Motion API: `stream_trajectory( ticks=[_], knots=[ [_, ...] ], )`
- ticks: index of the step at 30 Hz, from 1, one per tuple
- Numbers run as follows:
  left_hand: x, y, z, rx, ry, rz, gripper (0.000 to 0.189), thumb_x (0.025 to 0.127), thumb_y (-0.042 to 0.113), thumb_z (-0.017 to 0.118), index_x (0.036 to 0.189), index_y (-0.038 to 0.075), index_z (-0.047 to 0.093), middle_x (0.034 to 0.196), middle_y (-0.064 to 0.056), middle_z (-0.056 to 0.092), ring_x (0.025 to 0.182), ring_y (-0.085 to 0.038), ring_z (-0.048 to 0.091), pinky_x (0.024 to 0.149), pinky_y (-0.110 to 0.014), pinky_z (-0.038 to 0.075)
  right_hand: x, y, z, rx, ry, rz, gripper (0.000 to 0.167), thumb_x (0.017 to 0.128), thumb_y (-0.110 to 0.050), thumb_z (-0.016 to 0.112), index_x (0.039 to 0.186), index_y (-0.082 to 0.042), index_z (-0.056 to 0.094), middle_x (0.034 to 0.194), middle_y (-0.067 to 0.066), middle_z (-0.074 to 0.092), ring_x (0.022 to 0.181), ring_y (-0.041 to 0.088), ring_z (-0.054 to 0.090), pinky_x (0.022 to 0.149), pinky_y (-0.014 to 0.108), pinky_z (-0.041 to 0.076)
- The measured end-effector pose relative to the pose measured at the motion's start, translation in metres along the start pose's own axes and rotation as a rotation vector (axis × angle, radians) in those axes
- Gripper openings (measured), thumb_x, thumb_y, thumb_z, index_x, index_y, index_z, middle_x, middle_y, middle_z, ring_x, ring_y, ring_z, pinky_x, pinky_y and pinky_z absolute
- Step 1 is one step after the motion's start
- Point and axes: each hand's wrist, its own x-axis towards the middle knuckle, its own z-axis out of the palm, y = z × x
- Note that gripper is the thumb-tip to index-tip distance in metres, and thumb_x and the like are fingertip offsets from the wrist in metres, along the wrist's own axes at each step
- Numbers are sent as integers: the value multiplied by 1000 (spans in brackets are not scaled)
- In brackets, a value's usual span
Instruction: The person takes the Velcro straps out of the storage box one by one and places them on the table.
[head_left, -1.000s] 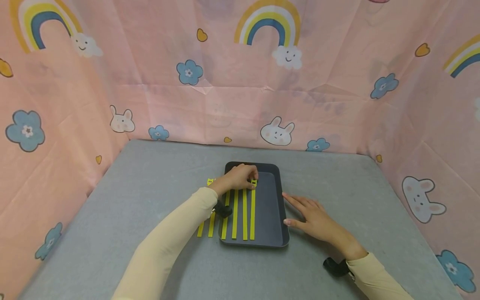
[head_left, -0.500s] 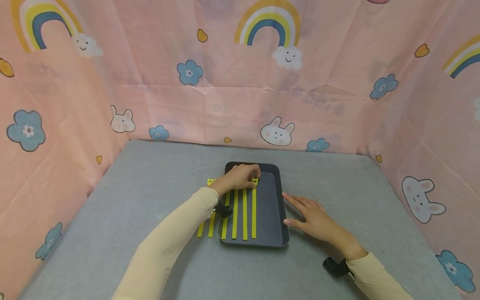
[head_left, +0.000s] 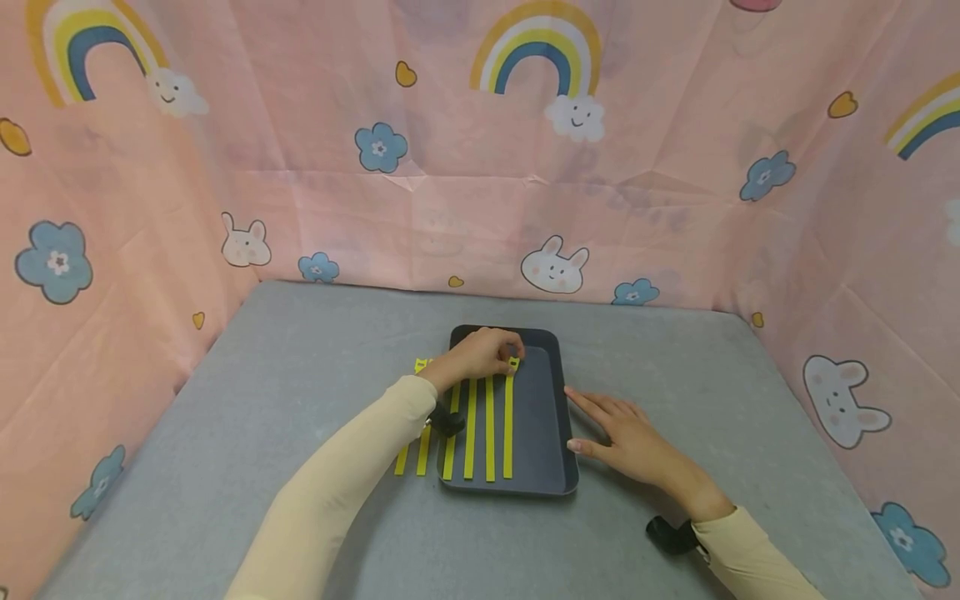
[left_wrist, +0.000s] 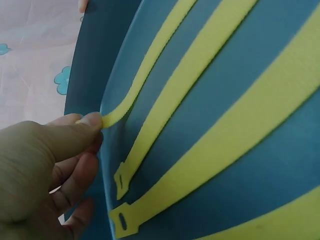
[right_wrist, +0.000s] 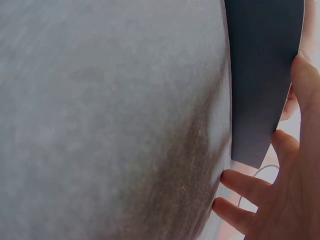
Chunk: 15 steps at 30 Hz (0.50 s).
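Several yellow hook-and-loop cable ties lie side by side, lengthwise in a dark grey tray (head_left: 542,425). My left hand (head_left: 482,354) reaches over the tray's far end. Between thumb and forefinger it pinches the slotted head end of the rightmost cable tie (head_left: 508,433). In the left wrist view that cable tie (left_wrist: 152,60) bends up slightly where the fingers hold it, and the slotted heads of two neighbouring ties show. At the tray's right side, my right hand (head_left: 630,437) touches the outer wall (right_wrist: 262,85) with spread fingers.
Two more yellow cable ties (head_left: 422,454) lie on the grey tabletop (head_left: 330,358), left of the tray, partly hidden by my left arm. A pink patterned cloth (head_left: 450,217) encloses the table at the back and sides. Black wrist devices (head_left: 671,535) sit by both cuffs.
The left hand has shifted slightly right, drawing the pinched cable tie with it and widening the gap to its neighbour. The right hand stays at the tray's wall.
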Motion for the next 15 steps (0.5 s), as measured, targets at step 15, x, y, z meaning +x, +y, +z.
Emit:
stream_trajectory(
  ticks=[15],
  knots=[
    [-2, 4, -9, -87, 48, 41, 29, 94, 22, 68, 121, 11, 65, 92, -1, 70, 74, -16, 65, 65, -25, 51, 1, -1, -1, 11, -21, 25, 77, 93, -59, 57, 157, -34, 24, 155, 11, 43, 142, 39, 40, 110, 68, 24]
  ],
)
